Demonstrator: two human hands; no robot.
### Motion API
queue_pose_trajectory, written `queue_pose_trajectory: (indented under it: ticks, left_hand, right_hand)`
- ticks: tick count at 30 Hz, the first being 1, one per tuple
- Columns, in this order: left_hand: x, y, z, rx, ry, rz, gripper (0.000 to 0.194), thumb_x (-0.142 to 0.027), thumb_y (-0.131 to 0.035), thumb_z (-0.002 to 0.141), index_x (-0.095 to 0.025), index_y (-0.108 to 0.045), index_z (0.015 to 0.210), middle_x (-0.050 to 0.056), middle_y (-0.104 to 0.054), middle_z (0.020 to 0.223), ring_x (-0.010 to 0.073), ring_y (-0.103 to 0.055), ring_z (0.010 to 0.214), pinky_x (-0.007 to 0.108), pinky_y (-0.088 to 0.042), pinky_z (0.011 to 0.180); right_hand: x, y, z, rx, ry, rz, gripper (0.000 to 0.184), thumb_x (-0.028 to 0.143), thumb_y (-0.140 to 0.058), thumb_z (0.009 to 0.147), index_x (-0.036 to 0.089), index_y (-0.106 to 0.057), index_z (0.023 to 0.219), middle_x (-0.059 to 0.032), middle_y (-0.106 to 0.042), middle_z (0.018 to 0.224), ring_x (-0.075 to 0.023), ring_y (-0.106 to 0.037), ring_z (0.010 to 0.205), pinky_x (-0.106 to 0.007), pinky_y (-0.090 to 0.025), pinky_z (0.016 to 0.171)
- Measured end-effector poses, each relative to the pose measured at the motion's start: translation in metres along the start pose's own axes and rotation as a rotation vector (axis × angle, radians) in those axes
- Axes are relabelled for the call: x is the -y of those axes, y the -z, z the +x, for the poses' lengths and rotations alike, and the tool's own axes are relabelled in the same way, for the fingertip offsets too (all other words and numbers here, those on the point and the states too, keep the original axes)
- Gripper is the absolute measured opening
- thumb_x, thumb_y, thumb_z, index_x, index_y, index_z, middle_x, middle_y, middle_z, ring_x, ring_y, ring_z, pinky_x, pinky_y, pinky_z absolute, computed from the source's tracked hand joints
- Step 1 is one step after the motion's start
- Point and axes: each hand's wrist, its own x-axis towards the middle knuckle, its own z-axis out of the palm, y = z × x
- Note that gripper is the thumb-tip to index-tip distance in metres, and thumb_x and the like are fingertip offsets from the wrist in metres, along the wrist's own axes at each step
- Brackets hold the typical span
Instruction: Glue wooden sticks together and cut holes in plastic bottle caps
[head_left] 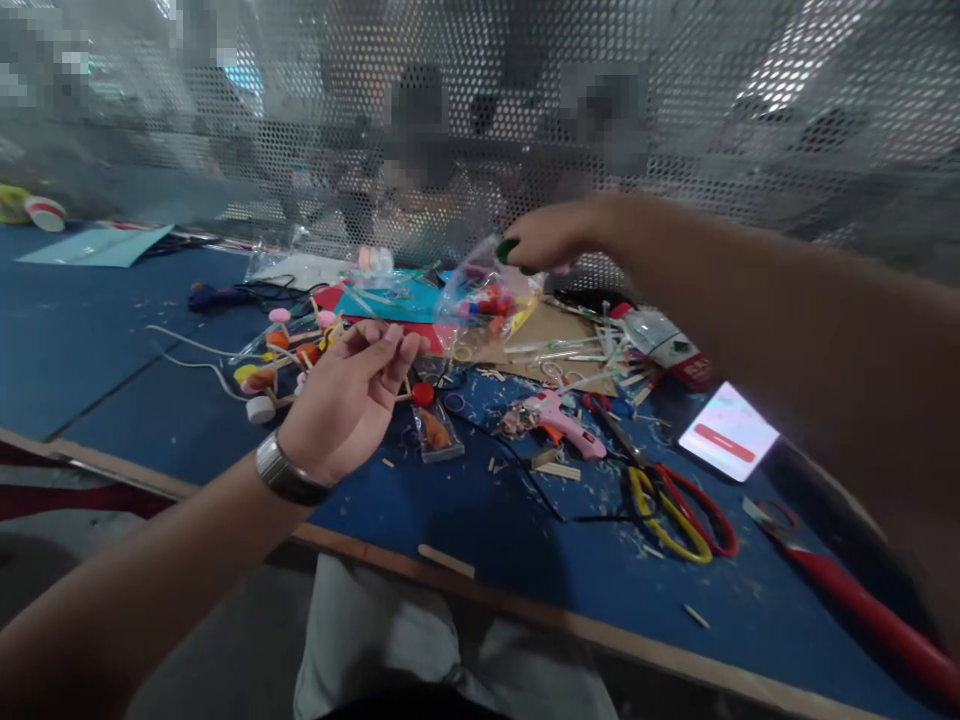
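Observation:
My left hand [349, 400], with a metal-banded watch [289, 470] on the wrist, is held palm up above the table. Its fingers are curled and the thumb is pinched towards them; anything between the tips is too small to make out. Beside and behind it lies a stick frame with coloured balloons and bottle caps [274, 375]. Reaching over from the right, my right hand [555, 238] grips the upper part of a clear plastic bag [469, 305] with small colourful pieces inside. Something dark green shows at its fingertips. Blur hides details of the bag.
A pink glue gun [566, 425], scissors with yellow and red handles [675, 510], a lit phone [727, 430] and a red-handled tool [862, 600] lie on the blue table [112, 330]. A plastic bottle [664, 345] lies further back. A perforated metal screen [480, 120] stands behind.

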Motion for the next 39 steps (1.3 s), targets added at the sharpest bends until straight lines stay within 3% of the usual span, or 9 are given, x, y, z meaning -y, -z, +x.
queue_pose_trajectory:
  ticks: [4,6,8,12,16,21,25,31,39]
  left_hand:
    - [-0.002,-0.002,-0.015,-0.027,0.057,-0.056,0.032,0.009,-0.046,0.09,-0.014,-0.055,0.069,-0.002,-0.062,0.068,0.0077,-0.075,0.074,0.012,-0.061,0.079]
    - [-0.002,-0.005,-0.021,-0.012,0.11,-0.07,0.032,0.01,-0.045,0.087,-0.015,-0.055,0.069,-0.002,-0.062,0.067,0.0084,-0.075,0.076,0.012,-0.061,0.08]
    - [-0.001,-0.007,-0.025,-0.006,0.148,-0.082,0.031,0.01,-0.045,0.084,-0.015,-0.054,0.069,-0.001,-0.062,0.068,0.0081,-0.075,0.075,0.011,-0.061,0.08]
    - [0.002,-0.011,-0.027,-0.01,0.197,-0.118,0.031,0.01,-0.044,0.084,-0.015,-0.052,0.068,0.0,-0.062,0.07,0.0101,-0.076,0.079,0.011,-0.062,0.076]
    - [0.005,-0.015,-0.027,0.037,0.213,-0.141,0.032,0.01,-0.041,0.086,-0.015,-0.048,0.067,0.003,-0.065,0.077,0.0122,-0.076,0.086,0.012,-0.062,0.077]
    - [0.01,-0.021,-0.031,0.097,0.218,-0.2,0.031,0.012,-0.044,0.08,-0.016,-0.045,0.068,0.004,-0.063,0.086,0.0124,-0.072,0.09,0.01,-0.06,0.071]
    - [0.014,-0.027,-0.031,0.169,0.231,-0.251,0.032,0.013,-0.042,0.078,-0.017,-0.044,0.07,0.005,-0.061,0.088,0.0115,-0.065,0.08,0.009,-0.051,0.055]
    - [0.021,-0.036,-0.03,0.198,0.239,-0.206,0.036,0.018,-0.039,0.072,-0.018,-0.043,0.069,0.003,-0.06,0.087,0.0091,-0.06,0.075,0.01,-0.042,0.051]
    - [0.029,-0.051,-0.002,0.267,0.152,-0.042,0.035,0.018,-0.044,0.064,-0.017,-0.042,0.067,-0.001,-0.058,0.079,0.0072,-0.056,0.07,0.013,-0.042,0.057]
  right_hand:
    - [0.016,0.023,-0.025,0.34,0.022,-0.114,0.058,0.041,-0.029,0.086,0.004,-0.061,0.054,0.0023,-0.061,0.051,-0.0069,-0.067,0.057,-0.025,-0.031,0.051]
    - [0.031,0.031,-0.045,0.37,0.041,-0.14,0.024,0.027,-0.056,0.084,0.012,-0.067,0.069,-0.002,-0.074,0.071,-0.0119,-0.07,0.067,-0.023,-0.037,0.055]
    - [0.048,0.037,-0.069,0.399,0.088,-0.177,0.007,0.018,-0.061,0.083,0.017,-0.067,0.079,-0.0056,-0.076,0.08,-0.0163,-0.066,0.069,-0.027,-0.039,0.059]
    - [0.074,0.046,-0.117,0.485,0.163,-0.163,0.012,0.019,-0.048,0.088,0.019,-0.06,0.089,-0.0077,-0.07,0.081,-0.0196,-0.059,0.067,-0.031,-0.037,0.06]
    - [0.079,0.055,-0.156,0.44,0.208,-0.081,0.014,0.019,-0.046,0.086,0.021,-0.058,0.094,-0.009,-0.07,0.094,-0.022,-0.061,0.078,-0.033,-0.041,0.068]
    - [0.087,0.064,-0.197,0.541,0.105,0.016,0.014,0.019,-0.046,0.088,0.02,-0.059,0.092,-0.0094,-0.071,0.091,-0.0237,-0.065,0.08,-0.035,-0.044,0.07]
    - [0.104,0.058,-0.229,0.669,0.04,-0.016,0.02,0.014,-0.047,0.085,0.018,-0.062,0.098,-0.0107,-0.071,0.094,-0.0243,-0.069,0.078,-0.034,-0.044,0.066]
    - [0.124,0.026,-0.271,0.76,0.077,-0.141,0.026,0.011,-0.052,0.08,0.016,-0.063,0.103,-0.0112,-0.07,0.098,-0.022,-0.067,0.064,-0.032,-0.038,0.052]
    - [0.124,0.0,-0.285,0.667,-0.037,-0.121,0.027,0.01,-0.051,0.086,0.016,-0.065,0.108,-0.0136,-0.069,0.107,-0.0266,-0.071,0.081,-0.035,-0.048,0.059]
